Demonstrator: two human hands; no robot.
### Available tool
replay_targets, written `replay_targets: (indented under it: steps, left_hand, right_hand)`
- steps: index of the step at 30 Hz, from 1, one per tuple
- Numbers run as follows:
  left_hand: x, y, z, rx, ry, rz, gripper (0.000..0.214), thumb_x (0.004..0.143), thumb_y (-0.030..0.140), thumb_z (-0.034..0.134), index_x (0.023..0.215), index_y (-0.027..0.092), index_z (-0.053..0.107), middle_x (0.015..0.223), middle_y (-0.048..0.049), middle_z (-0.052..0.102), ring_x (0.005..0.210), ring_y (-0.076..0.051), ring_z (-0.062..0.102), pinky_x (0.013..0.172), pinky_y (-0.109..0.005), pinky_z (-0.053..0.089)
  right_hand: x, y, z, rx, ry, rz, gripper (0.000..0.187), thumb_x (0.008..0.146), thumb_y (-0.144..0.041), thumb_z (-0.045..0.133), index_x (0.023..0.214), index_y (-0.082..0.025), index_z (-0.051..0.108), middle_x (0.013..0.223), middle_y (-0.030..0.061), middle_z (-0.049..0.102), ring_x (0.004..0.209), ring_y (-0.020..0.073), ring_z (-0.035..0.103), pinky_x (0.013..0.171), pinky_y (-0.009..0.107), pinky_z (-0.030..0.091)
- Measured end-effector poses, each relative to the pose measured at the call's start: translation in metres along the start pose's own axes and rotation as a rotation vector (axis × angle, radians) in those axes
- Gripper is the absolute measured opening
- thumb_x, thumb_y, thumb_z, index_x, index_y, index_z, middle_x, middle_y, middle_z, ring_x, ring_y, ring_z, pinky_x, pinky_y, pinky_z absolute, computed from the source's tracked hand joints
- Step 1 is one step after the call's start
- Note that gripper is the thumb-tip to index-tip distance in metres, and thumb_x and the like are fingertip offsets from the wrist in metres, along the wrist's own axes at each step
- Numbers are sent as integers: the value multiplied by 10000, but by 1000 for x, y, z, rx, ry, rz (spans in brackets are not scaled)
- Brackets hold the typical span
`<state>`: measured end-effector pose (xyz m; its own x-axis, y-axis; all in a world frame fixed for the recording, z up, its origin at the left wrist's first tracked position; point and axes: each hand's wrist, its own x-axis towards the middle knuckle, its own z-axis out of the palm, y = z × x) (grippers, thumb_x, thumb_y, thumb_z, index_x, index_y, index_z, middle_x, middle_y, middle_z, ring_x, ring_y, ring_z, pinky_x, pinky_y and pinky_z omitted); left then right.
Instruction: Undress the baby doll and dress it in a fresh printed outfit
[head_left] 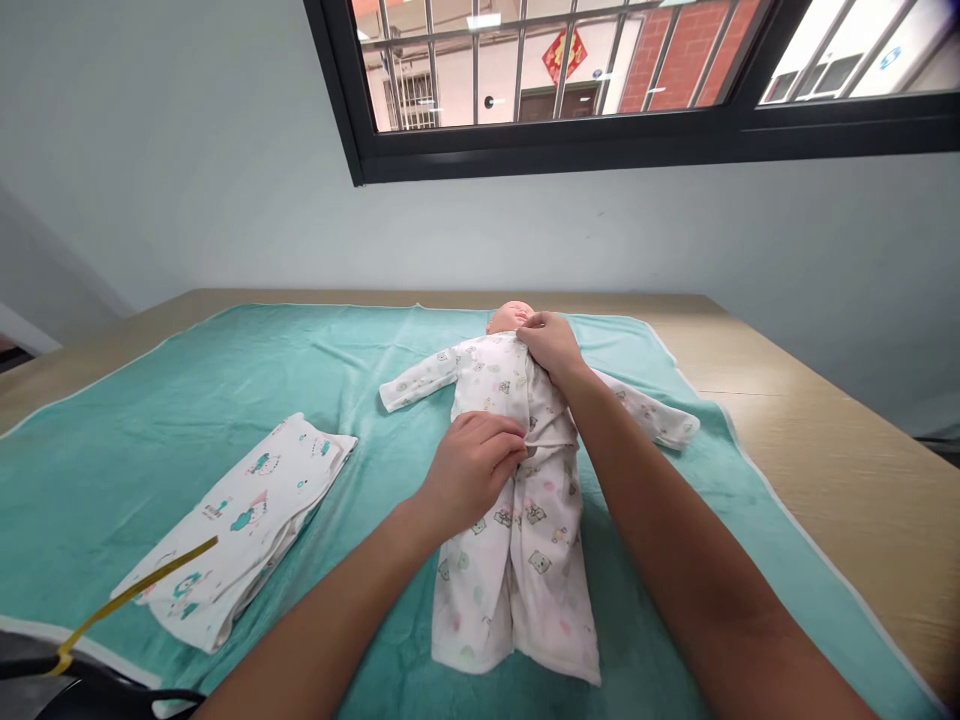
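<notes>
A baby doll (507, 316) lies on its back, its head toward the wall. It wears a white baby shirt (486, 378) with small animal prints, sleeves spread out to both sides, and matching pants (474, 600). My left hand (477, 462) is closed in a pinch on the lower front edge of the shirt, just above the pants. Up at the collar, beside the doll's chin, my right hand (553, 346) pinches the shirt's front edge. The right hand and forearm cover part of the doll's head and the shirt's right side.
Beneath the doll a teal blanket (315, 360) covers much of the wooden table (817, 440). To the left lies a folded white printed cloth (240, 520). A yellow strip (142, 585) and black cables (97, 675) show at bottom left. A barred window (555, 150) is in the wall behind.
</notes>
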<state>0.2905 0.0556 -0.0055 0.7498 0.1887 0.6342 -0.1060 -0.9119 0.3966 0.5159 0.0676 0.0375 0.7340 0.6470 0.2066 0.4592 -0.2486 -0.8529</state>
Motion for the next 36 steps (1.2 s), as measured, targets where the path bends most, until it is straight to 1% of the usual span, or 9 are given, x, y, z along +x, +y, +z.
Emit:
replay_targets:
  steps: [4, 10, 13, 17, 21, 25, 29, 31, 36]
  left_hand:
    - [-5, 1, -3, -51, 10, -9, 133, 962, 196, 510, 936, 216, 638, 867, -13, 725, 822, -154, 650, 943, -388, 479]
    - [-1, -4, -9, -100, 239, -40, 165, 946, 162, 500, 1031, 218, 630, 1113, -62, 699, 1073, -178, 631, 939, -353, 515]
    - [20, -29, -13, 64, 282, -233, 259, 937, 164, 469, 1149, 211, 611, 1275, -82, 644, 1243, -216, 558, 1094, -428, 424]
    - [40, -85, -19, 325, 57, -473, 580, 837, 131, 539, 1409, 125, 440, 1549, -164, 379, 1475, -295, 273, 1193, -468, 276]
    - [27, -121, -19, 496, -206, -578, 615, 885, 202, 494, 1484, 188, 353, 1576, -146, 345, 1467, -352, 262, 1155, -606, 223]
    - [4, -128, -17, 634, -145, -580, 603, 929, 319, 463, 1504, 195, 330, 1561, -136, 371, 1419, -331, 338, 1147, -522, 272]
    - [-5, -131, -21, 664, -104, -730, 609, 932, 324, 441, 1505, 148, 334, 1488, -156, 462, 1313, -326, 459, 1056, -450, 393]
    - [-6, -132, -25, 656, -104, -814, 544, 926, 242, 415, 1459, 131, 404, 1371, -171, 561, 1229, -318, 531, 985, -430, 440]
    - [-8, -131, -31, 714, 5, -839, 554, 861, 68, 400, 1401, 157, 486, 1282, -160, 605, 1183, -309, 553, 964, -432, 443]
  right_hand:
    - [-1, -3, 3, -80, -12, -83, 222, 700, -190, 580, 919, -182, 612, 992, 48, 679, 896, 192, 601, 796, 294, 443]
    - [-41, -7, -10, -71, 23, -286, 297, 902, -352, 488, 1106, -178, 615, 1204, 110, 644, 1055, 221, 616, 915, 359, 482]
    - [-85, 4, -22, -191, -74, -492, 465, 945, -445, 477, 1324, -185, 550, 1408, 133, 546, 1329, 265, 474, 1108, 447, 375]
    - [-143, 20, -26, -409, -206, -640, 640, 957, -490, 467, 1481, -125, 414, 1573, 168, 322, 1484, 300, 243, 1200, 523, 248]
    - [-166, 25, -26, -438, -196, -793, 469, 974, -365, 463, 1390, -160, 538, 1499, 150, 455, 1442, 285, 348, 1184, 513, 303]
    - [-166, 25, -29, -237, -227, -907, 277, 979, -227, 448, 1081, -254, 704, 1070, 34, 755, 1097, 202, 678, 1075, 394, 464]
    - [-159, 30, -36, 1, -118, -860, 224, 959, -199, 497, 860, -228, 695, 785, 31, 754, 736, 173, 721, 734, 294, 578]
    - [-154, 33, -39, 47, -53, -836, 177, 948, -179, 514, 911, -222, 681, 859, 53, 755, 798, 183, 717, 713, 298, 571]
    - [-143, 43, -39, -77, -88, -914, 160, 913, -176, 577, 1034, -240, 660, 1210, 77, 683, 1190, 245, 593, 1064, 488, 436]
